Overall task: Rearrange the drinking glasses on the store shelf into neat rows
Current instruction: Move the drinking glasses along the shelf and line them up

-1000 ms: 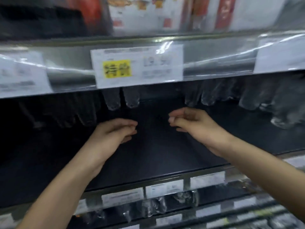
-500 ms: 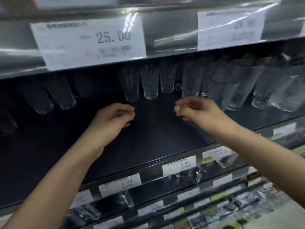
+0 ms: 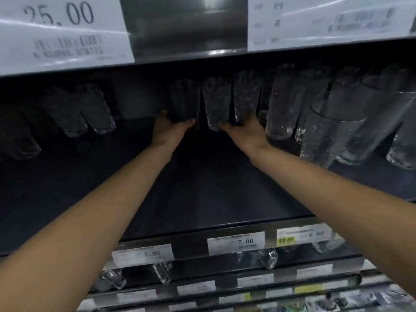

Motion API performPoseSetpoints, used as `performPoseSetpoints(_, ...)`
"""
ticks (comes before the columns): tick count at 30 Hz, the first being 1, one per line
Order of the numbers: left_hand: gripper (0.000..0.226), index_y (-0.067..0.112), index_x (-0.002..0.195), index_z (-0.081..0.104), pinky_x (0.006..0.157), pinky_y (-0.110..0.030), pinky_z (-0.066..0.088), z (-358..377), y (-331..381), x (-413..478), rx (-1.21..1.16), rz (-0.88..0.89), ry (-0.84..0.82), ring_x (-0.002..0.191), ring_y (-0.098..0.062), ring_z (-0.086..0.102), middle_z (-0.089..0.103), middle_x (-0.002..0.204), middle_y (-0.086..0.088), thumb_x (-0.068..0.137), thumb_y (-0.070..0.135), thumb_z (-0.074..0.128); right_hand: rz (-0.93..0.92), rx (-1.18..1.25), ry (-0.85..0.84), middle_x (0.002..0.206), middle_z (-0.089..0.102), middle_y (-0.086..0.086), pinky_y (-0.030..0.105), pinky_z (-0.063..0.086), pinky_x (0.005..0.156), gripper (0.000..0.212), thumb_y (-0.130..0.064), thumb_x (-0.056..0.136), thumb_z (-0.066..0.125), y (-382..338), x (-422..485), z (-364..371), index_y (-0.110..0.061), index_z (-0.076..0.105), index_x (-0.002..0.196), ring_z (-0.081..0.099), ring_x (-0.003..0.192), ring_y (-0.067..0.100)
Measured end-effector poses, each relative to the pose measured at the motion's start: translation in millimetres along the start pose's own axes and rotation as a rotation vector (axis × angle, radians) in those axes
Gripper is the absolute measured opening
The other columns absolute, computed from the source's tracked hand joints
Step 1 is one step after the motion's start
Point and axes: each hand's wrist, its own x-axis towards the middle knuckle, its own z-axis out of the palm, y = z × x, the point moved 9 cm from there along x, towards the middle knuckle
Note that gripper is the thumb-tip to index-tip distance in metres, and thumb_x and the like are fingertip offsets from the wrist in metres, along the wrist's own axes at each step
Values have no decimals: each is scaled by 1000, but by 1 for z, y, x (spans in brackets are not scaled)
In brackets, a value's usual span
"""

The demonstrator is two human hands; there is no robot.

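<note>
Three textured drinking glasses stand side by side at the back of the dark shelf [image 3: 202, 188], and both my arms reach in to them. My left hand [image 3: 171, 129] grips the foot of the left glass [image 3: 184, 99], its fingers curled round the base. My right hand [image 3: 246, 131] wraps the foot of the right glass [image 3: 247, 94], and its thumb touches the base of the middle glass [image 3: 216, 102] between the two. Just beside my right hand stands a crowd of taller clear glasses [image 3: 282, 104], the nearest ones large and close to the shelf's front. Well apart on the left stands a blurred pair of glasses [image 3: 86, 113]. Overhead hangs a price tag reading 25.00 [image 3: 63, 30]; on the rail below are tags reading 7.50 [image 3: 144, 253] and 7.00 [image 3: 236, 242].
</note>
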Motion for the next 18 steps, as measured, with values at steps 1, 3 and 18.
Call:
performPoseSetpoints(1,91,16,148,32,109,-33,42,2,-6,9,21,3,4,126,-18,51,49,144,-1,76,38,82,20,16,14,117,46,-10,16,36,89,69,-38,89,70,5,8,5,-16,36,145,48,111,8)
performPoseSetpoints(3,102,16,151,26,110,-35,42,5,-17,25,56,16,7,129,-20,50,46,147,-3,71,42,84,49,19,28,128,52,-4,17,37,88,70,-37,89,71,13,22,16,-14,35,145,51,115,13)
performPoseSetpoints(18,75,13,141,41,101,-29,48,27,-19,62,83,194,-112,118,-14,58,59,133,-3,78,25,81,23,5,93,83,52,-14,4,38,50,60,-31,86,76,20,71,41,-11,43,132,50,65,-6)
